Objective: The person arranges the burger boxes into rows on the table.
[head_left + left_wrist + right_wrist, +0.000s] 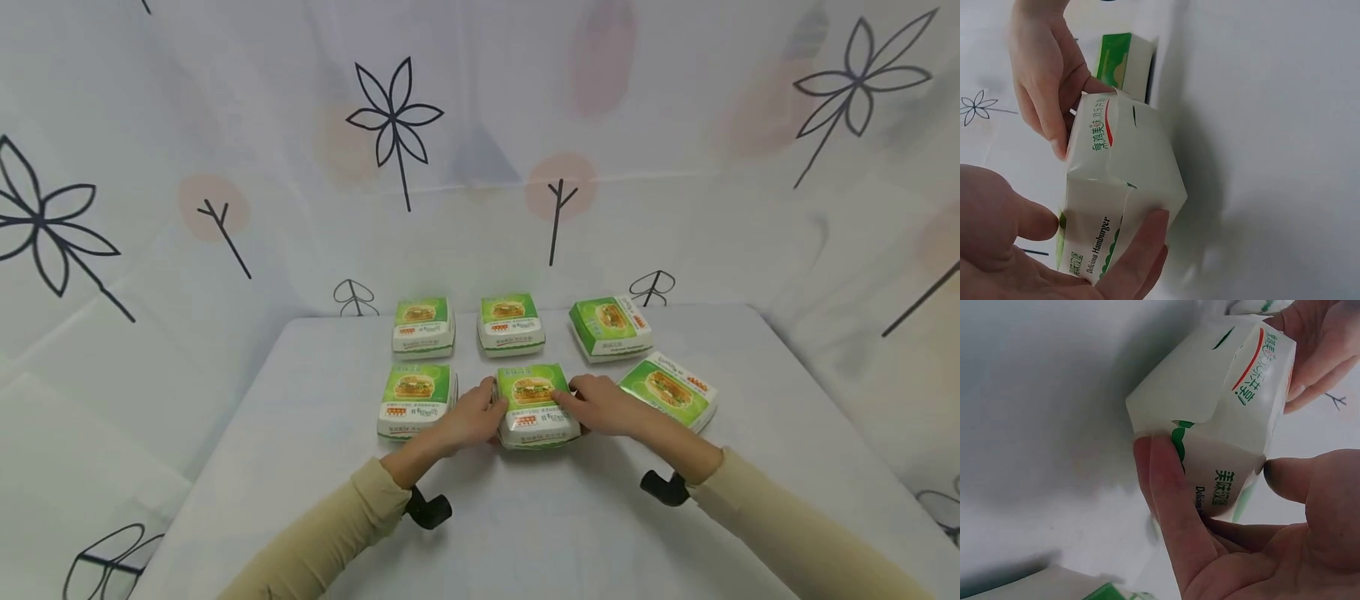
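Note:
A green-and-white hamburger box (534,417), with a burger picture on its lid, is held level between my two hands. My left hand (472,417) grips its left side, thumb near the lid edge and fingers against the lower wall in the left wrist view. On the right side, my right hand (606,406) grips it likewise, fingers under the lower wall in the right wrist view. The printed front of the box (1129,137) faces me, its lid closed. A shadow spreads below it; the box looks slightly raised off the table. Its far side is hidden.
Similar boxes surround it: one at front left (416,404), a turned one at front right (671,392) partly behind my right arm, and three behind, at left (423,329), middle (512,325) and right (611,329). A white cloth covers the table (525,525); a patterned curtain (480,125) hangs behind.

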